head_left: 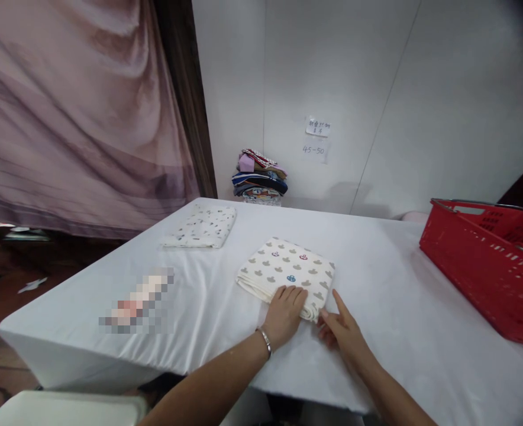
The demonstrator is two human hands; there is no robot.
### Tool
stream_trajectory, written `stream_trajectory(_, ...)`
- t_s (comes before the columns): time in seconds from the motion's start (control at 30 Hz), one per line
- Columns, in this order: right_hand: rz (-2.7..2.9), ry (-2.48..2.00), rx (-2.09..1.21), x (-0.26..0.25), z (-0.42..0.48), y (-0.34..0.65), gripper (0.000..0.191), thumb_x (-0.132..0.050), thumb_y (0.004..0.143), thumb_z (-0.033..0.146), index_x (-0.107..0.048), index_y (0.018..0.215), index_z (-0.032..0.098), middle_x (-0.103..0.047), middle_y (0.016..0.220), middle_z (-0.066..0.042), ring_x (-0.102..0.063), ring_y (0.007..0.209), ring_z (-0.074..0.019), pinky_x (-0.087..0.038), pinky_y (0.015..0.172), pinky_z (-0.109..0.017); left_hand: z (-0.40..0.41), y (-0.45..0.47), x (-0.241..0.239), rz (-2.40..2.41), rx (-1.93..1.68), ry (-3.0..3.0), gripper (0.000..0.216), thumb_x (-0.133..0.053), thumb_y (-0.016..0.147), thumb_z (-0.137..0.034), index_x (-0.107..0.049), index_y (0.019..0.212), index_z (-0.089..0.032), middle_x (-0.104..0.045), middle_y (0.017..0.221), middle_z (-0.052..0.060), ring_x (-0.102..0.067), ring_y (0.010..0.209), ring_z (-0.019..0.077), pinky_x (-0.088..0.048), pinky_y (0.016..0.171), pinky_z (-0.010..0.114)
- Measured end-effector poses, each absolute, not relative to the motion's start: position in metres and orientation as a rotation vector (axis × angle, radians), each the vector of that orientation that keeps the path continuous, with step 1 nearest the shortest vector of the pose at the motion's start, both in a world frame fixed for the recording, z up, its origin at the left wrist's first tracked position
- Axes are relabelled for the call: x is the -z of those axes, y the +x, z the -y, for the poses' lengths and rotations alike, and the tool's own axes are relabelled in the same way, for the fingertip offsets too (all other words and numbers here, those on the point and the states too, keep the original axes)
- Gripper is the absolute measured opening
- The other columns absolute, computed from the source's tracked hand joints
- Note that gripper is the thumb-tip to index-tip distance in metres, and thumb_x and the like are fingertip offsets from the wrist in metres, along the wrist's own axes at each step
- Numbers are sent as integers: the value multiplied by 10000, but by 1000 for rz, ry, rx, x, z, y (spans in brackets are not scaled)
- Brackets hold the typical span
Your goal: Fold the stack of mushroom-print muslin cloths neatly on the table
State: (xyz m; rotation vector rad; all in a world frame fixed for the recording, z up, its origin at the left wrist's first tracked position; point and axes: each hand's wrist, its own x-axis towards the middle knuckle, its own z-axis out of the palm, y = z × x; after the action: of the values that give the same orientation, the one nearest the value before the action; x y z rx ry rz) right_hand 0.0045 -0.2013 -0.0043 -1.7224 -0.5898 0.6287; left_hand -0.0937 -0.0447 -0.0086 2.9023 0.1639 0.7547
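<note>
In the middle of the white-covered table (377, 278) lies a folded cream cloth (283, 260) with a grey-brown pattern and a few red, purple and blue motifs. My left hand (287, 313), with a silver bracelet at its wrist, rests flat on the cloth's near edge, fingers stretched over it. At the near right corner is my right hand (340, 328), index finger extended and thumb apart. Its other fingers curl by the corner; whether they touch the cloth I cannot tell. Farther back on the left lies another folded white cloth (203, 226) with small dark prints.
A red plastic basket (478, 266) stands on the table's right side. A blurred, pixelated item (139, 299) lies at the left. Behind the table is a stack of folded fabrics (260, 177) against the wall. A pink curtain (79, 106) hangs at the left; a white stool (66, 408) stands below.
</note>
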Motion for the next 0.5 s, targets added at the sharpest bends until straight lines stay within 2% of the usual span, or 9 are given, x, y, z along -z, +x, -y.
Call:
stream_trajectory(0.03,743,-1816,-451,6,208,10,765,-513,835,447,-140,1463,220,-661,851,-54,-627,658,-198,-497,519,-307,44,-94,9,-150,-764,2893,419,-500,782,-122,-491,1197,-179,-593,1169,89,-500,1105,226,-359,979,413)
stream_trajectory(0.1,1109,-1954,-21,8,217,22,627,-514,833,358,-311,1414,234,-630,1072,-106,-611,941,-254,-514,756,-395,42,-94,9,-128,-787,2874,426,-510,755,-102,-498,1174,-182,-598,1148,88,-508,1091,223,-371,968,406)
stream_trajectory(0.17,1453,-2011,323,9,218,34,573,-519,813,261,-395,1371,221,-508,1303,-127,-455,1209,-303,-382,983,-490,41,-93,8,-121,-819,2857,414,-507,744,-92,-502,1148,-183,-602,1124,91,-516,1074,224,-379,963,411)
stream_trajectory(0.23,1696,-2024,486,10,208,42,609,-507,800,198,-362,1392,185,-402,1408,-126,-303,1324,-311,-242,1068,-541,41,-92,7,-130,-843,2842,402,-504,733,-83,-501,1124,-177,-605,1097,95,-524,1053,229,-388,955,420)
stream_trajectory(0.3,1812,-2005,526,13,193,46,639,-495,802,183,-313,1413,149,-415,1399,-135,-289,1335,-294,-215,1081,-543,41,-91,7,-151,-853,2821,395,-504,725,-81,-493,1110,-170,-606,1078,97,-531,1035,235,-399,946,425)
stream_trajectory(0.37,1837,-1950,500,14,177,48,626,-495,810,204,-319,1406,130,-489,1334,-145,-372,1289,-273,-246,1075,-521,42,-92,6,-174,-848,2788,385,-498,730,-88,-484,1105,-174,-608,1064,93,-542,1015,234,-412,932,424)
stream_trajectory(0.5,1803,-1869,413,10,162,49,423,-476,841,232,-513,1260,181,-623,1157,-113,-534,1122,-229,-278,1063,-497,40,-96,5,-219,-871,2719,402,-492,737,-107,-465,1129,-191,-599,1105,95,-545,1044,229,-404,946,432)
